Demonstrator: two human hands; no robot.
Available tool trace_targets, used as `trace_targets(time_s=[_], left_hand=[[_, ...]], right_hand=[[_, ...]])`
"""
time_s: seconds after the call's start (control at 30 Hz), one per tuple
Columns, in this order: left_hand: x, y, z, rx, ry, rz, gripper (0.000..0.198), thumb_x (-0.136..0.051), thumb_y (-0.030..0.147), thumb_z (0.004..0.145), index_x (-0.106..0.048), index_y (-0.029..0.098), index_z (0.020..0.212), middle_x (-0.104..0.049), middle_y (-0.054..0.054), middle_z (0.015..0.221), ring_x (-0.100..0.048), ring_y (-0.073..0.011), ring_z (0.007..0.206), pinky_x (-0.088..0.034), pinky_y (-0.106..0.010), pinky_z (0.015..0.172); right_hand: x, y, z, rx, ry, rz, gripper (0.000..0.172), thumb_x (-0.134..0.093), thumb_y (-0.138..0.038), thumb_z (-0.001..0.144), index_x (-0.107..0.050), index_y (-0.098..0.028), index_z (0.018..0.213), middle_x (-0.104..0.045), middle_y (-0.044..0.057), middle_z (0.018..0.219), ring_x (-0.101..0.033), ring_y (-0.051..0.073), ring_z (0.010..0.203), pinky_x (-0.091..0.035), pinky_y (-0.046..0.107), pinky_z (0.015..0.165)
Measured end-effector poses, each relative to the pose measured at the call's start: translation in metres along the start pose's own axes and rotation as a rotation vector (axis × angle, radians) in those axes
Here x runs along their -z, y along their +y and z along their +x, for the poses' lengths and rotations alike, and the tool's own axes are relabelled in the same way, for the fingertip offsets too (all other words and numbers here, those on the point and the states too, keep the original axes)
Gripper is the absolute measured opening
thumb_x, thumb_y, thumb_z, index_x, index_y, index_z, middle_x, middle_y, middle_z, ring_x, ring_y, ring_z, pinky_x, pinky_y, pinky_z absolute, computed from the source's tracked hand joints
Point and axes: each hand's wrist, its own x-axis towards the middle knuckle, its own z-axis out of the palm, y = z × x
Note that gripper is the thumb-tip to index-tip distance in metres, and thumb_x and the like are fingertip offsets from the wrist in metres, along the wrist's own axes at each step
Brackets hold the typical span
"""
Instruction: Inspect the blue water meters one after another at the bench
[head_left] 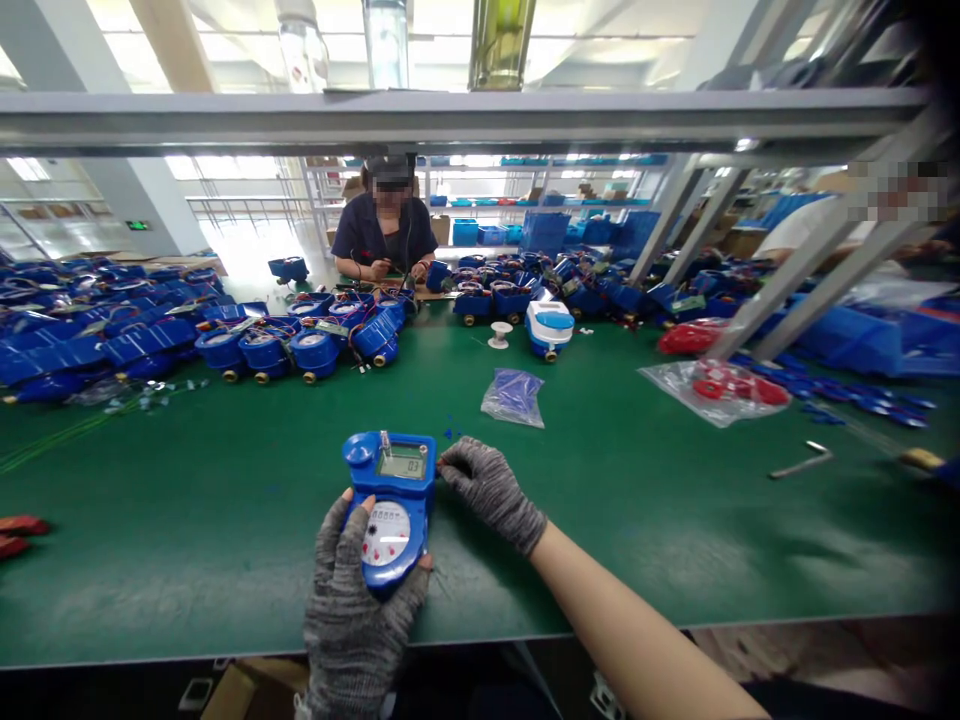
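A blue water meter [387, 562] with a small digital display and a round white dial lies on the green bench in front of me. My left hand [346, 590], in a grey knit glove with bare fingertips, grips its lower body, fingers on the left side and thumb at the lower right. At the upper right side of the meter, beside the display, my gloved right hand [484, 485] is closed in a pinch. Whatever sits between those fingertips is hidden or too small to name. Tiny blue pieces [448, 433] lie just beyond the meter.
Many blue meters [262, 350] crowd the bench's far side. A bag of blue parts [514, 396], a white spool [500, 335], a white-lidded meter [550, 328], a bag of red parts [720, 388] and a hex key [802, 462] lie about. A co-worker [386, 225] sits opposite.
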Motion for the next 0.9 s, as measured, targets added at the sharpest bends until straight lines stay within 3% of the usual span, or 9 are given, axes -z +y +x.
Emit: trace_targets(time_s=[0.37,0.47,0.6,0.67,0.73,0.9], left_hand=[[-0.001,0.002,0.002,-0.043,0.02,0.023,0.061,-0.069,0.049,0.077,-0.051,0.018,0.126,-0.048,-0.016,0.138,-0.055,-0.0325,0.117,-0.055,-0.048,0.088],[-0.001,0.002,0.0,-0.018,0.004,0.017,0.06,-0.07,0.049,0.076,-0.051,0.02,0.126,-0.046,-0.015,0.14,-0.055,-0.0323,0.118,-0.055,-0.048,0.09],[-0.001,0.002,-0.001,0.03,-0.008,0.006,0.058,-0.07,0.05,0.076,-0.053,0.022,0.124,-0.045,-0.013,0.141,-0.055,-0.0316,0.118,-0.056,-0.045,0.087],[-0.001,0.002,-0.001,0.019,-0.001,0.007,0.058,-0.07,0.05,0.076,-0.054,0.022,0.123,-0.046,-0.013,0.14,-0.056,-0.0316,0.117,-0.056,-0.045,0.088],[-0.001,0.001,-0.001,0.016,0.002,0.006,0.058,-0.07,0.05,0.076,-0.054,0.021,0.123,-0.046,-0.014,0.14,-0.056,-0.0316,0.117,-0.056,-0.045,0.088],[-0.001,0.0,-0.001,0.014,-0.014,0.013,0.058,-0.071,0.046,0.076,-0.053,0.022,0.125,-0.044,-0.014,0.143,-0.055,-0.0318,0.119,-0.057,-0.044,0.087]], right_hand=[[0.008,-0.021,-0.017,0.166,-0.087,-0.364,0.025,-0.049,-0.022,0.091,-0.071,-0.013,0.095,-0.067,0.014,0.091,-0.059,0.023,0.086,-0.047,0.038,0.083],[0.014,-0.019,-0.012,-0.024,-0.137,-0.083,0.025,-0.051,-0.027,0.088,-0.069,-0.014,0.099,-0.068,0.012,0.095,-0.06,0.022,0.09,-0.048,0.038,0.085],[0.012,-0.012,0.005,-0.549,-0.368,0.583,0.036,-0.057,-0.047,0.082,-0.065,-0.014,0.091,-0.068,0.008,0.082,-0.064,0.018,0.069,-0.052,0.032,0.066],[0.007,-0.01,0.011,-0.725,-0.441,0.744,0.041,-0.062,-0.053,0.074,-0.064,-0.014,0.086,-0.067,0.007,0.071,-0.062,0.016,0.058,-0.051,0.031,0.057],[0.001,-0.008,0.014,-0.766,-0.427,0.785,0.041,-0.067,-0.052,0.067,-0.062,-0.013,0.079,-0.064,0.005,0.062,-0.059,0.015,0.051,-0.049,0.03,0.052],[-0.016,-0.013,0.015,-0.624,-0.366,0.829,0.031,-0.068,-0.044,0.065,-0.06,-0.014,0.073,-0.06,0.001,0.055,-0.055,0.012,0.048,-0.046,0.023,0.047]])
